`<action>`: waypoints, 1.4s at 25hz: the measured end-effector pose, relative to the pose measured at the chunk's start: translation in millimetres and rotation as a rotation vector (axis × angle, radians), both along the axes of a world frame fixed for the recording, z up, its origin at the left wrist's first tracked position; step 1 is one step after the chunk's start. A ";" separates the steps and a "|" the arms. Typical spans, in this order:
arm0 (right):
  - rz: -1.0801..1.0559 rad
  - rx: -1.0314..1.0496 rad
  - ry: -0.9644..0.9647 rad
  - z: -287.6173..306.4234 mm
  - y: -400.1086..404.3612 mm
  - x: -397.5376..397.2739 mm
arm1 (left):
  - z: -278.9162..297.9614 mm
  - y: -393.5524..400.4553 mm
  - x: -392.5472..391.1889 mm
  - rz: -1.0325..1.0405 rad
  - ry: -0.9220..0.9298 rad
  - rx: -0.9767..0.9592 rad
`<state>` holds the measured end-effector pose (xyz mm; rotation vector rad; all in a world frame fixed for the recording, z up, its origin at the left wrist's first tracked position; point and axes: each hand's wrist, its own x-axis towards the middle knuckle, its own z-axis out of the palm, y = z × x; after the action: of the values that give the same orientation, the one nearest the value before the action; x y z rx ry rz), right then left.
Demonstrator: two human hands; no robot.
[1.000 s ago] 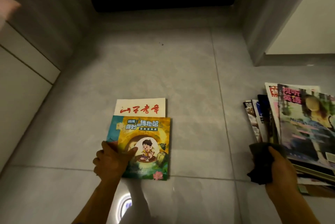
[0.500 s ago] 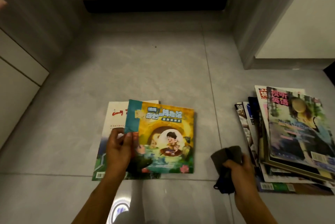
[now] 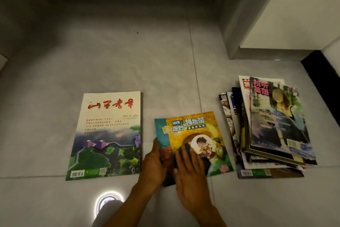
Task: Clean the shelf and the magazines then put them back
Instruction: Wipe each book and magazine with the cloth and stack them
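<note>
Item 1, yellow children's magazine (image 3: 195,140): lower centre of the frame, flat on the grey tiled floor (image 3: 128,57), tilted slightly clockwise. Your left hand (image 3: 154,164) grips its left edge, thumb over the cover, fingers tucked beneath. Your right hand (image 3: 191,173) lies on the cover with fingers laid out fairly straight, pressing a dark cloth (image 3: 187,150) against it; only the cloth's edges show past your fingers.

Item 2, white magazine with red title (image 3: 108,134): lower left, flat on the floor, just beside Item 1, not touching it.

Item 3, stack of magazines (image 3: 266,127): right of the frame, fanned and uneven, close to Item 1's right edge.

Item 4, the shelf: not identifiable here; grey and white panels (image 3: 276,15) stand at the upper right.

Risks, as judgement:
- The cover may crease or tear at the spine if you wipe hard against your left grip.
- The glossy magazine may slide on the smooth tile if that grip loosens.
- A wide stroke rightward may knock the loose stack further askew.
</note>
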<state>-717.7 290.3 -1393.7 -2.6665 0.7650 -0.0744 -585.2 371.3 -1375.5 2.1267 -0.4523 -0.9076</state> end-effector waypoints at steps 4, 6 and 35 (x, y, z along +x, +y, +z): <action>0.147 -0.173 0.040 -15.5 -72.2 5.1 | 3.2 3.5 7.9 -0.121 0.108 -0.029; -0.293 -0.089 0.048 -6.0 -93.4 16.2 | 9.4 0.8 8.0 -0.163 0.136 -0.016; 0.006 -0.014 -0.094 -17.6 -87.5 87.7 | 7.2 -13.3 19.0 -0.206 0.024 0.270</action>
<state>-630.0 202.9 -1411.4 -2.6566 0.7291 -0.2030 -566.2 358.0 -1368.2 2.3398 -0.5720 -1.1651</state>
